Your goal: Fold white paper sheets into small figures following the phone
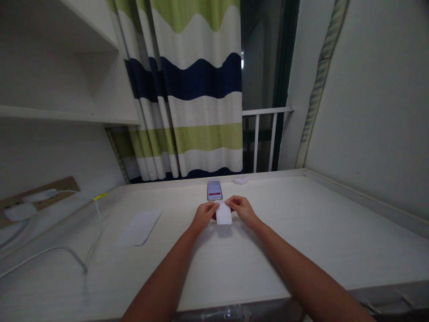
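Observation:
A small white piece of paper point(224, 214) is held up between both hands, just above the white tabletop. My left hand point(203, 213) pinches its upper left corner with thumb and fingers. At the upper right corner, my right hand point(244, 208) grips it the same way. Just beyond the hands lies a phone point(214, 191) with its screen lit. To the left, some larger white paper point(142, 227) rests flat on the table. Fingers behind the held paper are partly hidden.
White cables point(97, 214) run from plugs in a power strip point(40, 197) across the table's left side. A small crumpled white item point(239, 181) lies near the back edge. Behind hangs a striped curtain point(204, 80), with a white railing point(268, 111) beside it. Shelves point(67, 114) overhang the left.

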`<move>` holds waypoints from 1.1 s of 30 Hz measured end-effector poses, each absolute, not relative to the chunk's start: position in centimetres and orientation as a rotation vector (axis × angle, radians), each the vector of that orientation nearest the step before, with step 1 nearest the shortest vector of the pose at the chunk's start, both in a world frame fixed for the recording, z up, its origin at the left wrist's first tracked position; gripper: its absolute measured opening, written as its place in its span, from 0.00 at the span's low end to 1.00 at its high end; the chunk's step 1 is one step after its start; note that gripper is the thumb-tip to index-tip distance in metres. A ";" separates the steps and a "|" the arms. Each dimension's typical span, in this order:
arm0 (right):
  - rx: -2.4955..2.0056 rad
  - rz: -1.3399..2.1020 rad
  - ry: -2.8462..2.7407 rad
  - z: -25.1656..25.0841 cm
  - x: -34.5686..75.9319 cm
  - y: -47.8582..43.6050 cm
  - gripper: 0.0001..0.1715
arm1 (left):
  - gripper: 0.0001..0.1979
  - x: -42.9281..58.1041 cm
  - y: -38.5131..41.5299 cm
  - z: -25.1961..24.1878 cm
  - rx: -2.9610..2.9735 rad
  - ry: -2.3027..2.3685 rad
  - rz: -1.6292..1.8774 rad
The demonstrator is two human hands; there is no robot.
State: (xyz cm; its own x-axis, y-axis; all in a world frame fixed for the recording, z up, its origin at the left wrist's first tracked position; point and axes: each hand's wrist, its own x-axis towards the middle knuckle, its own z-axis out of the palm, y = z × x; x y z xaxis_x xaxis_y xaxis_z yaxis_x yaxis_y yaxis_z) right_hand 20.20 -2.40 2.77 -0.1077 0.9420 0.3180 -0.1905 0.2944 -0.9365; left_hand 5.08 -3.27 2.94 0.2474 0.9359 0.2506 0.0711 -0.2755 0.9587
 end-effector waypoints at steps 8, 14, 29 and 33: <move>-0.787 1.136 -1.298 2.7 20.2 -2.4 0.15 | 0.16 4.9 -3.0 2.8 1.676 1.020 1.191; -0.797 1.104 -1.252 2.9 20.4 -2.4 0.14 | 0.17 5.1 -3.1 2.8 1.599 0.941 1.112; -0.827 1.034 -1.184 3.2 20.8 -2.4 0.14 | 0.18 5.0 -3.1 2.6 1.559 0.900 1.022; -0.836 1.042 -1.181 3.3 20.8 -2.5 0.14 | 0.16 4.9 -3.0 2.7 1.602 0.901 1.038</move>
State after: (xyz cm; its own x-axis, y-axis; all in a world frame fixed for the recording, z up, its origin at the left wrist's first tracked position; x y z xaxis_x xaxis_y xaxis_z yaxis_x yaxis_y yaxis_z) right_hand 20.84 -2.54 3.33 0.0556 0.9472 0.3158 -0.1954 0.3205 -0.9269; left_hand 4.89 -2.95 2.67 0.3582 0.9122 0.1990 0.0684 -0.2382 0.9688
